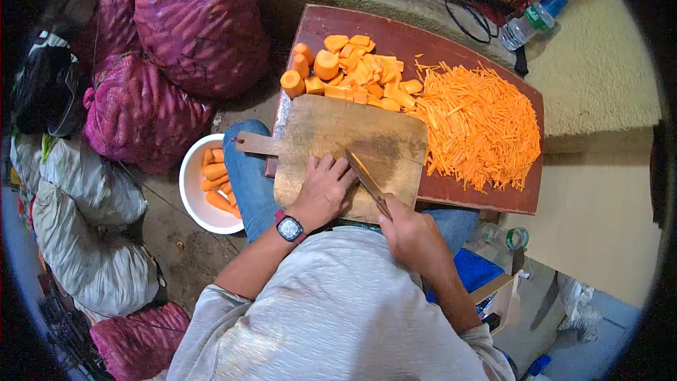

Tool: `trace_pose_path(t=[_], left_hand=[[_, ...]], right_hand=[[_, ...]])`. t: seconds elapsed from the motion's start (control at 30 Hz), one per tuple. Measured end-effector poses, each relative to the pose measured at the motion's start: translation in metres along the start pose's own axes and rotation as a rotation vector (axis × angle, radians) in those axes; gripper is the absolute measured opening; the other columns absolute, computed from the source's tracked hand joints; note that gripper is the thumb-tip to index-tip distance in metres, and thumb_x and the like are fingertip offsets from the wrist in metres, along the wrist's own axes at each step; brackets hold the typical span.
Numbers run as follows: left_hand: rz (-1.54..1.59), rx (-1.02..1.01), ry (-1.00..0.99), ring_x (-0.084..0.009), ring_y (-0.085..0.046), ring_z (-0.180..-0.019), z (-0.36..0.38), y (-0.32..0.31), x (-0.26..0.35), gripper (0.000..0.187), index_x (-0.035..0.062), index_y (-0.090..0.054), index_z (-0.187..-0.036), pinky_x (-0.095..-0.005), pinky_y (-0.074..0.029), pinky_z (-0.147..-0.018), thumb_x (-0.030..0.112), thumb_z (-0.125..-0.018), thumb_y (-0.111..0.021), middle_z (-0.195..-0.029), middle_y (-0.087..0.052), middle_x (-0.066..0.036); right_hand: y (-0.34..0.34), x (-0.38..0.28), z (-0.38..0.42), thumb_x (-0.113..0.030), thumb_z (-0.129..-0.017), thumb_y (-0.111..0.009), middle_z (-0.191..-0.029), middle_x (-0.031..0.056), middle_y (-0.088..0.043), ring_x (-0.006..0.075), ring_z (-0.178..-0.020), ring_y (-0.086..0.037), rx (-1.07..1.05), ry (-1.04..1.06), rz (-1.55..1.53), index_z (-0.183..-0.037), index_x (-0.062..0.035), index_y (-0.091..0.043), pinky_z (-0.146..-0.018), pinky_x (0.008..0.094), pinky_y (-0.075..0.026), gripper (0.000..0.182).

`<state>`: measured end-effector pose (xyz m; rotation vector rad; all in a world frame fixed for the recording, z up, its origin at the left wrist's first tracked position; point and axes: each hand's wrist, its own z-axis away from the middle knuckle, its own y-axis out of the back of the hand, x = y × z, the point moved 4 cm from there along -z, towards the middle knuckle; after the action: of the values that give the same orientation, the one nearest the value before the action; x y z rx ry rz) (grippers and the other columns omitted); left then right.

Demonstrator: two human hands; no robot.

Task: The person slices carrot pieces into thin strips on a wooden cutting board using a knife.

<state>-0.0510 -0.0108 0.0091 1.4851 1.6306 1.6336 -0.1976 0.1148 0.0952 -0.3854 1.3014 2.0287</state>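
A wooden cutting board (pixel 310 123) with a handle at its left lies in front of me on the red-brown tabletop. My right hand (pixel 412 236) is wrapped around the handle of a knife (pixel 370 185), whose blade points away and to the left on the board. My left hand (pixel 326 187) presses down on the board just left of the blade, fingers curled together; whatever lies under them is hidden. A thin orange carrot strip shows along the blade. Beyond the board are cut carrot chunks and slices (pixel 363 74), and to the right spreads a large heap of carrot shreds (pixel 483 127).
On the floor at left, a white basin (pixel 190 194) holds peeled carrots (pixel 220 187). Full purple mesh sacks (pixel 201 21) and white sacks (pixel 88 254) stand farther left. A plastic bottle (pixel 532 21) lies beyond the red-brown tabletop (pixel 328 21). A blue object (pixel 476 270) sits by my right knee.
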Motion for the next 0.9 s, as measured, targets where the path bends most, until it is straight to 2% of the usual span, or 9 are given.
trace_pose_path(t=[0.07, 0.13, 0.37, 0.5, 0.63, 0.73, 0.8, 0.9], left_hand=[[-0.006, -0.023, -0.005, -0.0321, -0.055, -0.107, 0.0, 0.0, 0.0, 0.047, 0.0072, -0.074, -0.122, -0.0483, -0.042, -0.091, 0.018, -0.077, -0.081, -0.113, -0.061, -0.01], [0.026, 0.042, -0.01, -0.0322, -0.056, -0.106, -0.001, 0.001, 0.001, 0.043, 0.0074, -0.075, -0.12, -0.0478, -0.043, -0.09, 0.017, -0.078, -0.08, -0.117, -0.062, -0.01], [0.026, 0.052, -0.023, -0.032, -0.056, -0.105, 0.003, 0.0, -0.001, 0.041, 0.0076, -0.077, -0.117, -0.0469, -0.043, -0.089, 0.015, -0.077, -0.08, -0.12, -0.063, -0.01], [0.063, 0.051, -0.019, -0.0321, -0.056, -0.106, 0.001, 0.002, 0.0, 0.037, 0.0073, -0.077, -0.116, -0.0472, -0.043, -0.09, 0.015, -0.08, -0.078, -0.121, -0.063, -0.01], [0.025, 0.078, -0.041, -0.0321, -0.057, -0.108, 0.005, -0.002, -0.002, 0.034, 0.007, -0.077, -0.116, -0.047, -0.043, -0.092, 0.015, -0.084, -0.074, -0.123, -0.063, -0.01], [0.054, 0.076, -0.036, -0.0324, -0.057, -0.111, 0.005, -0.001, -0.001, 0.032, 0.0052, -0.077, -0.117, -0.047, -0.043, -0.094, 0.013, -0.087, -0.069, -0.122, -0.063, -0.011], [0.077, 0.077, -0.044, -0.0327, -0.057, -0.112, 0.005, -0.002, 0.0, 0.032, 0.0043, -0.077, -0.117, -0.0471, -0.043, -0.094, 0.012, -0.088, -0.067, -0.122, -0.063, -0.012], [0.082, 0.072, -0.046, -0.0331, -0.057, -0.113, 0.004, 0.001, -0.002, 0.031, 0.0023, -0.077, -0.117, -0.048, -0.043, -0.096, 0.012, -0.09, -0.064, -0.124, -0.064, -0.012]], right_hand=[[-0.012, 0.009, -0.013, -0.021, -0.107, -0.06, -0.106, 0.0332, -0.071, 0.0541, -0.099, -0.07, 0.055, 0.04, -0.031, -0.13, -0.0011, -0.054, -0.083, 0.063, -0.055, 0.031], [-0.015, 0.011, -0.026, -0.022, -0.107, -0.061, -0.109, 0.0326, -0.071, 0.0544, -0.1, -0.069, 0.12, 0.077, -0.06, -0.13, -0.0023, -0.056, -0.082, 0.0624, -0.055, 0.031], [-0.011, 0.0, -0.015, -0.021, -0.107, -0.061, -0.109, 0.0335, -0.071, 0.0552, -0.099, -0.069, 0.09, 0.075, -0.045, -0.133, -0.0021, -0.056, -0.083, 0.063, -0.055, 0.032], [-0.016, 0.0, -0.039, -0.021, -0.107, -0.06, -0.108, 0.0343, -0.07, 0.0547, -0.097, -0.07, 0.09, 0.07, -0.019, -0.131, -0.0023, -0.056, -0.082, 0.064, -0.054, 0.031], [-0.006, -0.009, -0.02, -0.02, -0.107, -0.059, -0.107, 0.0355, -0.07, 0.0557, -0.098, -0.068, 0.092, 0.082, -0.071, -0.126, -0.0021, -0.056, -0.083, 0.0642, -0.053, 0.027], [-0.011, -0.003, -0.018, -0.02, -0.107, -0.059, -0.106, 0.0367, -0.069, 0.057, -0.101, -0.067, 0.025, -0.032, -0.07, -0.124, -0.001, -0.055, -0.085, 0.0639, -0.052, 0.025], [-0.015, -0.002, -0.035, -0.021, -0.107, -0.06, -0.105, 0.0371, -0.069, 0.0575, -0.101, -0.067, 0.094, 0.084, -0.077, -0.125, -0.0005, -0.055, -0.083, 0.0638, -0.053, 0.027], [-0.01, -0.009, -0.032, -0.022, -0.107, -0.061, -0.105, 0.0367, -0.069, 0.0578, -0.101, -0.067, 0.119, 0.123, -0.067, -0.125, 0.0007, -0.054, -0.083, 0.0638, -0.053, 0.029]])
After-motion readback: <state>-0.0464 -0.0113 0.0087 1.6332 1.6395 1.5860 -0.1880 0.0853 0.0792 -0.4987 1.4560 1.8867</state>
